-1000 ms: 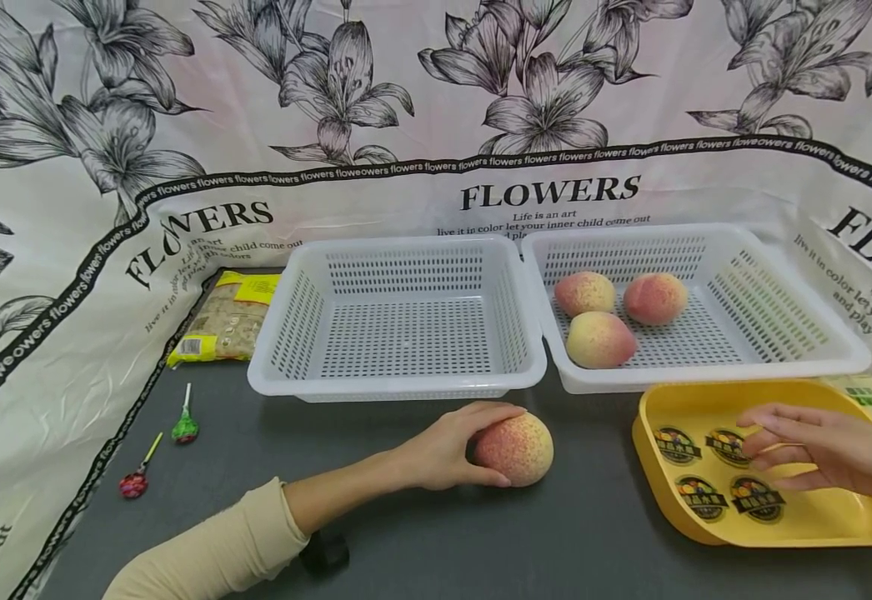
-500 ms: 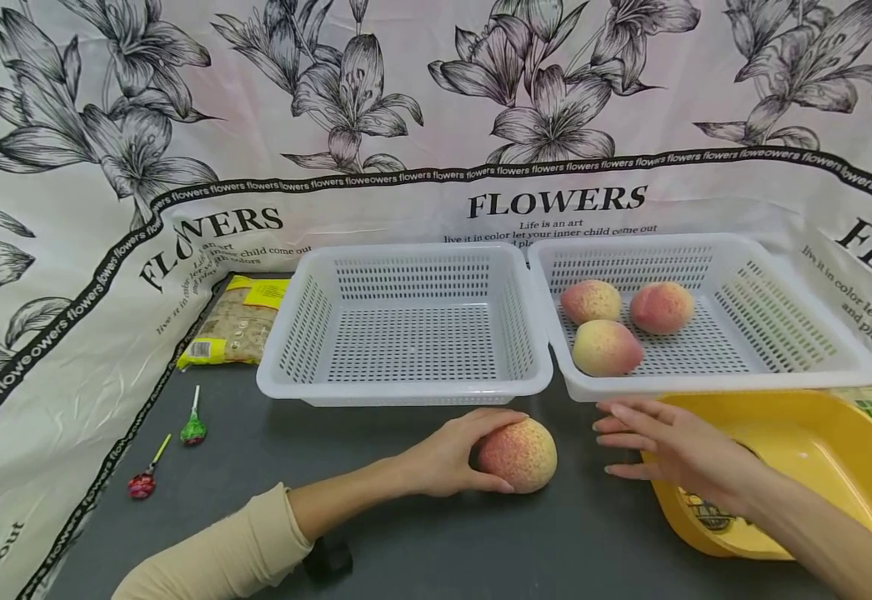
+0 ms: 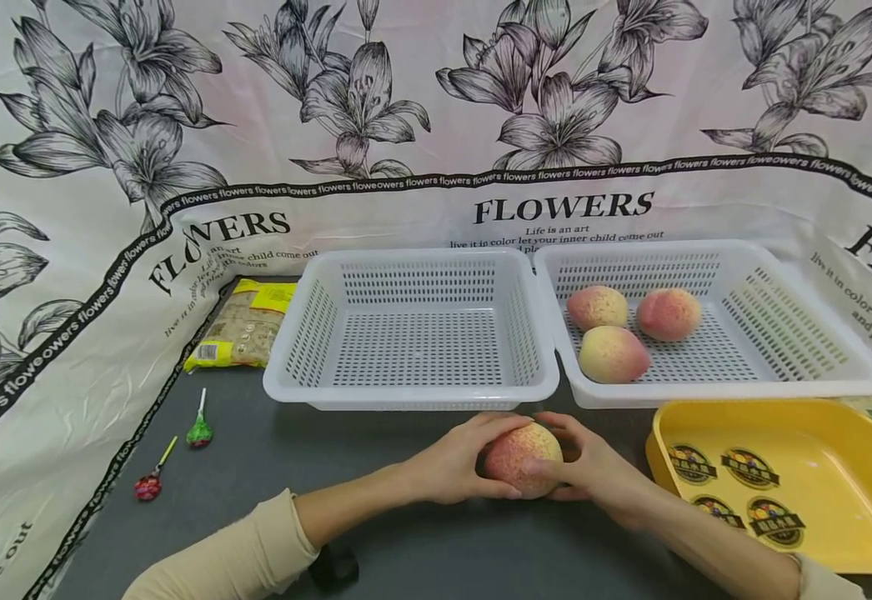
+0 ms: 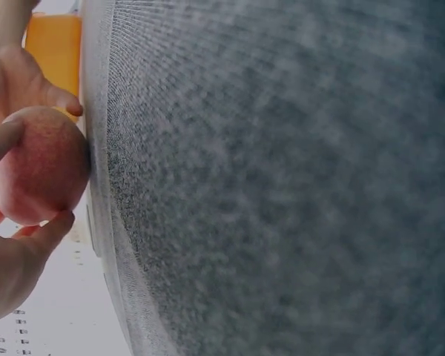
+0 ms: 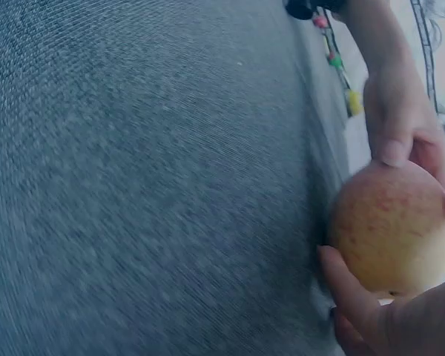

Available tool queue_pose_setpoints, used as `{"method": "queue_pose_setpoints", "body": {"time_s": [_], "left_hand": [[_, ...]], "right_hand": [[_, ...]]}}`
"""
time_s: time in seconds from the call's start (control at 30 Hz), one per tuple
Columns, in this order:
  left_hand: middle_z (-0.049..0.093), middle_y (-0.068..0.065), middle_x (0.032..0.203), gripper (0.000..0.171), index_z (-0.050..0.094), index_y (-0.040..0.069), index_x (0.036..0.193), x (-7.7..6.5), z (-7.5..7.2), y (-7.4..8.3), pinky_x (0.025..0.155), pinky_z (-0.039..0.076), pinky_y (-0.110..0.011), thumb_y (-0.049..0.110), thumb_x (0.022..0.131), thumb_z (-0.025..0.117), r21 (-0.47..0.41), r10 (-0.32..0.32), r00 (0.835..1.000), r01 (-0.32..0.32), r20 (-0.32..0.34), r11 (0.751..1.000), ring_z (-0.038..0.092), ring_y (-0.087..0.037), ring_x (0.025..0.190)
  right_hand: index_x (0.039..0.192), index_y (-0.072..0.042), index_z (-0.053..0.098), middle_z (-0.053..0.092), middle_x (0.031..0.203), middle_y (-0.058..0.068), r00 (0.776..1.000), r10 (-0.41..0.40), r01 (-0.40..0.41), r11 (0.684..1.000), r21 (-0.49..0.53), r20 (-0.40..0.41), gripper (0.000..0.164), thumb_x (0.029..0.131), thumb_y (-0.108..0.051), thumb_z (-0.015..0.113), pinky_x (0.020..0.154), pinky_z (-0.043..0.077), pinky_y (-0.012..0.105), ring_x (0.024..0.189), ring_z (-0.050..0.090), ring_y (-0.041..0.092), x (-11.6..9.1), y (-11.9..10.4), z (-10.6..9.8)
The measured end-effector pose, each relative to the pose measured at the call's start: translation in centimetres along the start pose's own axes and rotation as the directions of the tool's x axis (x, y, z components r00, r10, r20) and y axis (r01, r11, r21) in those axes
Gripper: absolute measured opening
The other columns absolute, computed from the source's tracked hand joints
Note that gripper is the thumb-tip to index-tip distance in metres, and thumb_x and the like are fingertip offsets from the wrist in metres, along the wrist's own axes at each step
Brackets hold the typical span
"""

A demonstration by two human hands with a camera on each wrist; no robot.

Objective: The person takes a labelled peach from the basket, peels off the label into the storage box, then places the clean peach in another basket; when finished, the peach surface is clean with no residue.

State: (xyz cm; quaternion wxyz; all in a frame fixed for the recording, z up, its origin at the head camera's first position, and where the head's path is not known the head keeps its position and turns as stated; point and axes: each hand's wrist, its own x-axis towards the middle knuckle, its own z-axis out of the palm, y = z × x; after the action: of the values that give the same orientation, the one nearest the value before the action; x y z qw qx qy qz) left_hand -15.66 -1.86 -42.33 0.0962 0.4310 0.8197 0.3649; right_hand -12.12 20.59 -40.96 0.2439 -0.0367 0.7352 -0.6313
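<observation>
A pink-and-yellow peach (image 3: 514, 457) sits on the dark table in front of the two white baskets. My left hand (image 3: 447, 462) grips it from the left, with its fingers over the far side and its thumb on the near side. From the right, my right hand (image 3: 607, 473) curls round the same peach, its thumb across the near face. The left wrist view shows the red side of the peach (image 4: 44, 167) low by the table surface; the right wrist view shows its yellower side (image 5: 393, 230) between both hands.
Behind the hands stands a white basket (image 3: 413, 395). Another white basket (image 3: 744, 389) on its right holds three peaches (image 3: 613, 355). A yellow tray (image 3: 841, 475) lies at right. Two lollipops (image 3: 199, 431) and a yellow-labelled bag (image 3: 244, 325) lie at left.
My right hand has moved left from over the yellow tray to the peach and taken hold of it. The left hand keeps its grip; the head view has shifted slightly.
</observation>
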Motion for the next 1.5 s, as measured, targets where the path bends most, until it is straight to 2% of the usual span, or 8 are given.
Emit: {"method": "queue_pose_setpoints", "body": {"time_s": [0.3,0.53,0.8,0.97,1.07,1.23,1.37,1.5], "left_hand": [[0.037,-0.007,0.145,0.078,0.033,0.011,0.147,-0.8,-1.2,1.1,0.097,0.040,-0.028,0.026,0.084,0.075,-0.057,0.016,0.998,-0.020,-0.062,0.998,0.038,-0.017,0.129],[0.036,-0.008,0.145,0.067,0.034,0.011,0.147,-3.0,-7.2,3.7,0.097,0.040,-0.030,0.011,0.089,0.068,-0.310,-0.007,0.966,-0.076,-0.258,0.948,0.038,-0.024,0.131],[0.032,-0.007,0.149,0.056,0.033,0.003,0.146,-7.0,-15.6,0.1,0.102,0.035,-0.030,0.005,0.095,0.057,-0.365,-0.225,0.784,-0.002,-0.579,0.931,0.032,-0.023,0.135],[0.028,-0.007,0.151,0.057,0.034,0.008,0.147,-10.1,-17.4,-3.1,0.105,0.032,-0.035,0.018,0.097,0.057,-0.375,-0.391,0.650,0.171,-0.652,0.911,0.029,-0.025,0.137],[0.025,-0.009,0.153,0.060,0.032,0.009,0.149,-11.8,-17.2,-4.4,0.106,0.028,-0.045,0.024,0.097,0.058,-0.382,-0.467,0.611,0.274,-0.639,0.882,0.027,-0.029,0.138],[0.018,-0.014,0.155,0.065,0.023,0.012,0.152,-13.6,-16.3,-6.0,0.104,0.028,-0.054,0.029,0.098,0.055,-0.425,-0.557,0.634,0.368,-0.536,0.827,0.023,-0.034,0.138],[0.022,-0.018,0.153,0.063,0.020,0.013,0.153,-14.2,-15.2,-6.9,0.097,0.041,-0.036,0.026,0.100,0.051,-0.510,-0.573,0.685,0.329,-0.451,0.795,0.034,-0.034,0.132],[0.028,-0.018,0.150,0.059,0.022,0.014,0.153,-14.4,-14.3,-7.0,0.084,0.046,-0.021,0.025,0.101,0.049,-0.572,-0.586,0.692,0.298,-0.422,0.764,0.045,-0.030,0.122]], "right_hand": [[0.146,0.000,0.024,0.039,0.137,0.025,1.000,-0.009,0.009,1.000,0.022,0.007,0.074,0.091,-0.025,0.067,0.082,0.051,0.041,0.110,0.051,0.028,0.4,0.2,0.5],[0.145,-0.001,0.026,0.038,0.137,0.024,1.000,-0.007,0.007,1.000,0.020,-0.005,0.071,0.091,-0.024,0.067,0.083,0.050,0.042,0.110,0.049,0.030,0.3,0.1,0.5],[0.144,0.000,0.027,0.039,0.136,0.025,1.000,-0.022,0.022,1.000,-0.001,0.001,0.070,0.091,-0.023,0.067,0.082,0.051,0.043,0.110,0.050,0.031,0.5,0.1,0.4],[0.144,0.000,0.027,0.038,0.136,0.026,1.000,-0.014,0.014,1.000,-0.012,-0.016,0.071,0.091,-0.024,0.067,0.081,0.051,0.043,0.110,0.050,0.030,0.4,0.2,0.5],[0.145,0.000,0.026,0.036,0.138,0.026,1.000,-0.001,0.001,1.000,-0.007,-0.024,0.071,0.091,-0.024,0.066,0.080,0.051,0.043,0.110,0.050,0.030,0.3,0.3,0.5],[0.144,0.000,0.026,0.036,0.138,0.026,1.000,-0.011,0.011,1.000,0.005,-0.028,0.070,0.091,-0.024,0.066,0.080,0.052,0.043,0.110,0.050,0.031,0.2,0.3,0.5],[0.144,0.000,0.027,0.036,0.138,0.026,0.999,-0.012,0.012,1.000,0.005,-0.033,0.070,0.092,-0.024,0.066,0.080,0.052,0.043,0.110,0.050,0.031,0.3,0.3,0.6],[0.144,0.000,0.026,0.037,0.138,0.026,0.999,-0.009,0.009,1.000,0.004,-0.033,0.071,0.091,-0.024,0.066,0.080,0.052,0.043,0.110,0.051,0.030,0.4,0.4,0.6]]}}
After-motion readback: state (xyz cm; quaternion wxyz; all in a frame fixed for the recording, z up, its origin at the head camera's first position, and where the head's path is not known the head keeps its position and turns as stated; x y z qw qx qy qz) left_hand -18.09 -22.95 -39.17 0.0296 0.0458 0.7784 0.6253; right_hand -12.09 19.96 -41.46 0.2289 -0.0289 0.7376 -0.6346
